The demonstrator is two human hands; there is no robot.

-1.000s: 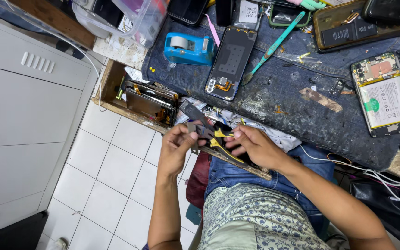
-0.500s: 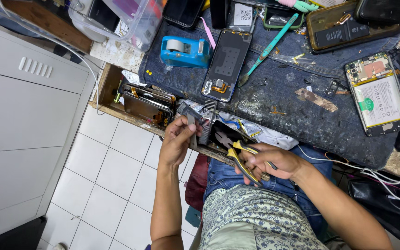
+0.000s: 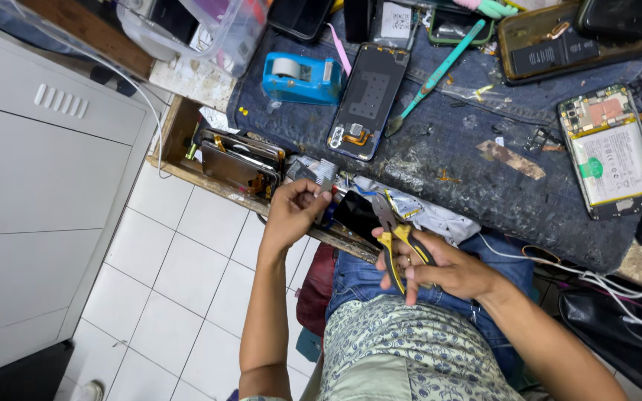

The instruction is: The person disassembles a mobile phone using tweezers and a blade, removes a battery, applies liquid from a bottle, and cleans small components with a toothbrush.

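Observation:
My left hand (image 3: pixel 291 212) pinches a small grey ribbed metal part (image 3: pixel 325 175) at the front edge of the bench, over an open drawer. My right hand (image 3: pixel 440 263) grips a pair of pliers with yellow and black handles (image 3: pixel 395 238), jaws pointing up toward a black flat piece (image 3: pixel 354 212) that lies between the two hands. The hands are apart, above my lap in blue jeans.
The bench top is covered with dark denim cloth (image 3: pixel 469 171). On it lie an opened phone back (image 3: pixel 365 100), a blue tape dispenser (image 3: pixel 302 76), a teal toothbrush (image 3: pixel 436 74) and an opened phone with a battery (image 3: pixel 609 152). A white cabinet (image 3: pixel 31 178) stands at left.
The hands have separated. My right hand drew the pliers down and right toward my lap. My left hand moved up to the drawer edge with the small grey part.

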